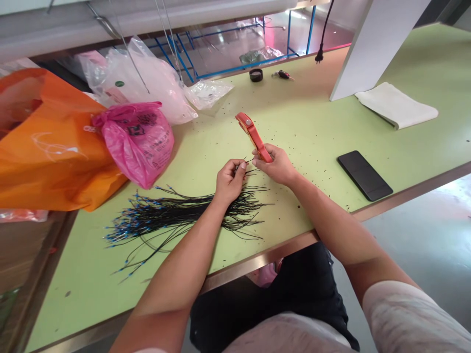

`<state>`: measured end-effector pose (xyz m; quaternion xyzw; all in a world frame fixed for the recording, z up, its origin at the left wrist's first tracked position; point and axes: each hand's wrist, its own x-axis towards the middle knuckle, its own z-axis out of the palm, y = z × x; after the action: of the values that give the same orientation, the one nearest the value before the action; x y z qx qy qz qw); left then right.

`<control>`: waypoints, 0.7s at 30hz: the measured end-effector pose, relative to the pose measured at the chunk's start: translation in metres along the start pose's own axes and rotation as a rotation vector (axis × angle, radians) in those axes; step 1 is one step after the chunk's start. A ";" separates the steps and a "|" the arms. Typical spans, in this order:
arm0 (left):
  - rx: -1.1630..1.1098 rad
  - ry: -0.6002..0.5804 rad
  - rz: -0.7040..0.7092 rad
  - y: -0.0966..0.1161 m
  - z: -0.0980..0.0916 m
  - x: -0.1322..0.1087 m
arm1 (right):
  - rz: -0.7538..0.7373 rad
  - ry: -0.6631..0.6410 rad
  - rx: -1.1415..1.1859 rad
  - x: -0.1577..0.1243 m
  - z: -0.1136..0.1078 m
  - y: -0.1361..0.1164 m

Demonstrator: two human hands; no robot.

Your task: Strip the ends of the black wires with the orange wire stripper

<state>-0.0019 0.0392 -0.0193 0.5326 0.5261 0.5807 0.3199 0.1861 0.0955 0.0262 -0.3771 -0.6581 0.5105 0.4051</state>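
My left hand is closed with thumb and fingers pinched on a thin black wire. In my right hand is a red wire stripper, its head tilted up and away to the left. The fingertips of both hands are close together, the wire's end between them. Below my left hand and wrist lies a thick bundle of black wires, with blue pieces on their left ends. The loose right ends fan out past my wrist. My left forearm crosses over the bundle.
An orange bag, a pink plastic bag and clear bags crowd the left. A roll of black tape and keys lie at the back. To the right are a phone, white cloth and upright white panel.
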 end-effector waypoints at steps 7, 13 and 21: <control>0.081 -0.112 0.088 0.001 -0.002 -0.004 | -0.039 -0.014 0.090 0.000 0.004 0.003; 0.082 -0.055 0.118 0.004 0.000 -0.004 | -0.092 -0.031 -0.038 0.000 0.000 0.004; 0.002 0.210 0.105 -0.013 -0.005 0.007 | -0.314 0.018 -0.698 -0.002 -0.004 0.011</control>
<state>-0.0107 0.0476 -0.0292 0.4960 0.5287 0.6486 0.2317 0.1912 0.0968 0.0155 -0.3914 -0.8385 0.1843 0.3312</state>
